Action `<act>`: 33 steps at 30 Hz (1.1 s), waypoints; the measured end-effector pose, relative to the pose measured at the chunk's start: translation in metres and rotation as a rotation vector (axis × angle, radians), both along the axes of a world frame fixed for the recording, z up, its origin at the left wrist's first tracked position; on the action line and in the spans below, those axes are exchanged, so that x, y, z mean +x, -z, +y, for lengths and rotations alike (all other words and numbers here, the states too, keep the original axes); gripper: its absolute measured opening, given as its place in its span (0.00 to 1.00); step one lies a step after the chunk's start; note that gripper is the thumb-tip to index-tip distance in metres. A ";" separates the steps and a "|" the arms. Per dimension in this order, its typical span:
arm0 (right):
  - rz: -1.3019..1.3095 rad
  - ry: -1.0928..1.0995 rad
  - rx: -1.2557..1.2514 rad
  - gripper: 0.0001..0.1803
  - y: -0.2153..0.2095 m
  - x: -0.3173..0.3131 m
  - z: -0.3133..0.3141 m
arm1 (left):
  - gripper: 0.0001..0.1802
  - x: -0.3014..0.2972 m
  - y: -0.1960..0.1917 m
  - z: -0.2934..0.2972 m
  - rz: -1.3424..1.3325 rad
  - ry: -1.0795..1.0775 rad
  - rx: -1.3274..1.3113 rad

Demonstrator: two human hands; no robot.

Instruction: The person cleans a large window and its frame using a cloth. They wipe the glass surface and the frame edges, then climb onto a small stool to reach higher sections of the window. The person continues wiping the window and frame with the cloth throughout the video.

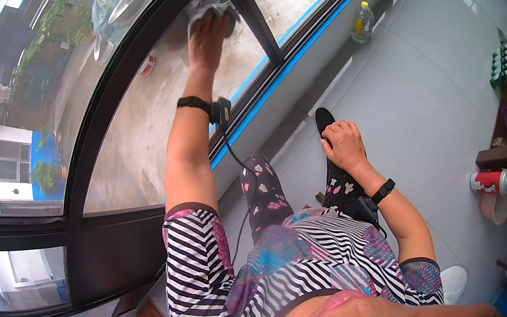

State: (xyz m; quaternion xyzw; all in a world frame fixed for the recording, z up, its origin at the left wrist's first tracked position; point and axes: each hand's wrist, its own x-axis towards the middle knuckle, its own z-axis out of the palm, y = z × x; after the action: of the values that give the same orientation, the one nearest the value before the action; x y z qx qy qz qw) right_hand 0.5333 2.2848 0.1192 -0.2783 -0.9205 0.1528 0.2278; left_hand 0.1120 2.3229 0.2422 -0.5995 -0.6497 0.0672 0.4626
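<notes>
My left hand (207, 43) is raised to the tall window on the left. Under its fingers a grey cloth (228, 20) is bunched, pressed against the glass pane (170, 95). Dark frame bars (252, 19) run close beside the cloth. A black strap with a small cabled device (219, 110) sits on that wrist. Low in front of my body hangs my right hand (345, 144), its fingers loosely bent and a little apart, with nothing visible in it. The palm side is hidden. Below it shows the black shoe (323, 117) on one foot.
A clear bottle with a yellow label and cap (363, 23) stands on the tiled floor (430, 75) by the low wall. At the right, a wooden shelf (500, 157) holds a green egg tray (503, 63); a red can (493, 182) and pink container (495, 207) are beside it.
</notes>
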 end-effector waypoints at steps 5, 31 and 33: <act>0.017 0.051 -0.053 0.07 -0.002 0.004 0.003 | 0.28 0.018 -0.025 0.028 0.078 -0.036 0.058; -0.074 -0.008 0.074 0.10 0.001 -0.014 -0.016 | 0.34 -0.028 0.083 -0.329 -0.255 -0.408 -0.058; -0.078 -0.029 0.101 0.10 0.001 -0.015 -0.017 | 0.32 -0.045 0.091 -0.392 -0.157 -0.551 -0.059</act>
State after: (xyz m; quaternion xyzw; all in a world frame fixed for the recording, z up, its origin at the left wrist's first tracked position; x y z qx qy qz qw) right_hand 0.5179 2.2681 0.1179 -0.2589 -0.9391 0.0985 0.2032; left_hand 0.0668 1.9306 0.1508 -0.4168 -0.8197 0.1627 0.3577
